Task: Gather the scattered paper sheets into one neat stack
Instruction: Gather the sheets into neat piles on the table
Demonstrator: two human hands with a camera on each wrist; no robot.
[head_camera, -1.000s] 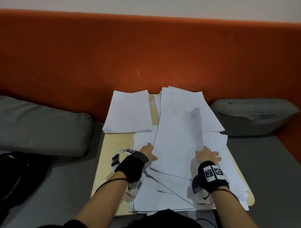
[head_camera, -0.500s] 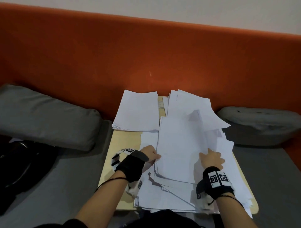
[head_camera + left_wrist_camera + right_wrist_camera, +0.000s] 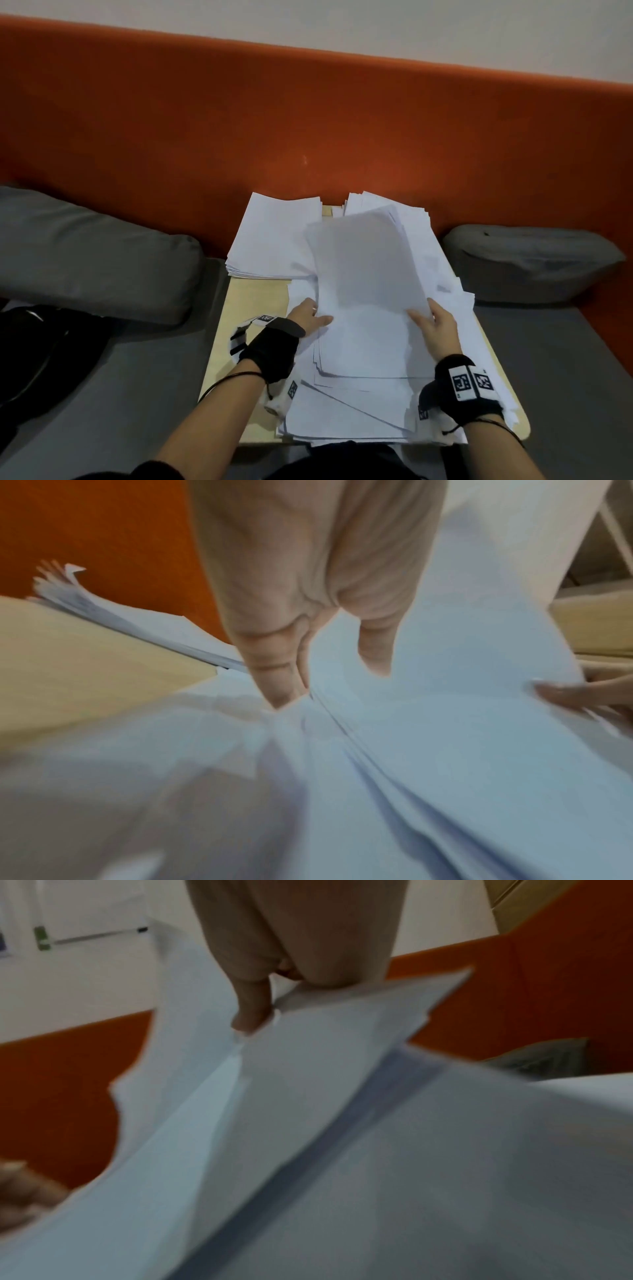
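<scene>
A neat stack of white sheets (image 3: 274, 240) lies at the far left of the wooden table (image 3: 253, 301). Loose sheets (image 3: 342, 411) spread over the table's middle and right. Both hands hold a bundle of sheets (image 3: 370, 274) raised above them, curving upward at its far end. My left hand (image 3: 317, 317) grips the bundle's left edge: thumb (image 3: 377, 647) on top, fingers (image 3: 281, 674) underneath. My right hand (image 3: 423, 313) pinches the right edge, its thumb (image 3: 253, 1010) lying on the paper and its other fingers hidden below.
An orange backrest (image 3: 308, 120) rises behind the table. Grey cushions lie at the left (image 3: 96, 260) and the right (image 3: 531, 263). A black bag (image 3: 44, 349) sits on the grey seat at the far left.
The bundle between my hands has risen off the loose pile and its far end now curves up, overlapping the neat stack's right edge. Both hands have closed round its side edges.
</scene>
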